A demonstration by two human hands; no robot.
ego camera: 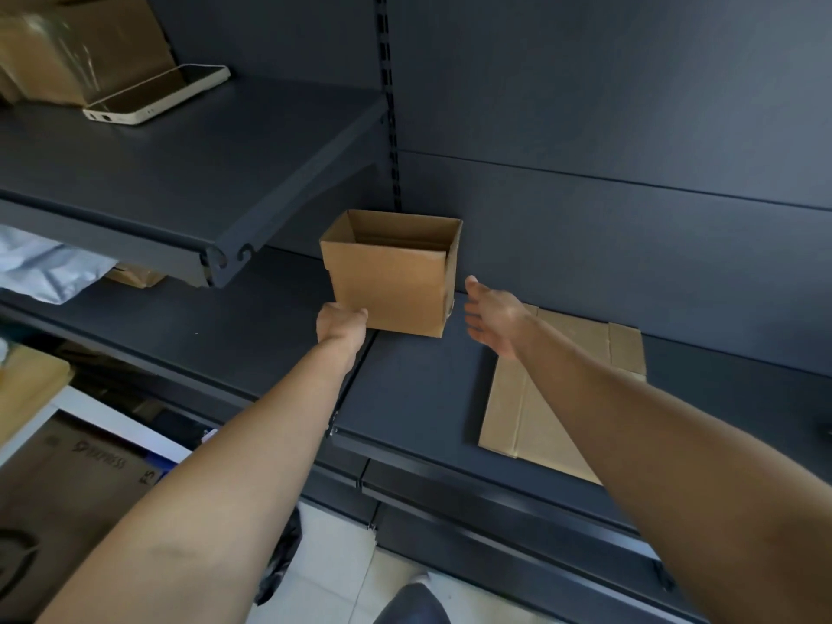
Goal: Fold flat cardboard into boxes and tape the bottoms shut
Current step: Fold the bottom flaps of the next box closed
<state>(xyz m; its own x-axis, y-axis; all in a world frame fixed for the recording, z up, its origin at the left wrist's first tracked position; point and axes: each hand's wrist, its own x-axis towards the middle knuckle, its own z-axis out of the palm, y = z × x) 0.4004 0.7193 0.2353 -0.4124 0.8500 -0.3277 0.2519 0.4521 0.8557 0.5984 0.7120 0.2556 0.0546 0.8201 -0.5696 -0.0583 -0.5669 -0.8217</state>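
While the dark shelf [427,398] carries everything within reach, the work looks partly done. Just under and beyond the right hand [493,317] lies a piece of flat cardboard [513,416], still unfolded, so at least one more box is left to make. Between the two hands stands a box [391,281], squared up, upright and open at the top, set near the back of the shelf. Its bottom is hidden, so whether it is taped cannot be told, and no tape shows anywhere. The left hand [340,322] grips the box's lower near corner, thumb on the front face and fingers curled round the side. The right hand is spread and loose, just beside the box's right wall, apparently clear of it. Up and left of the left hand, a phone [157,94] rests on the upper shelf [202,173].
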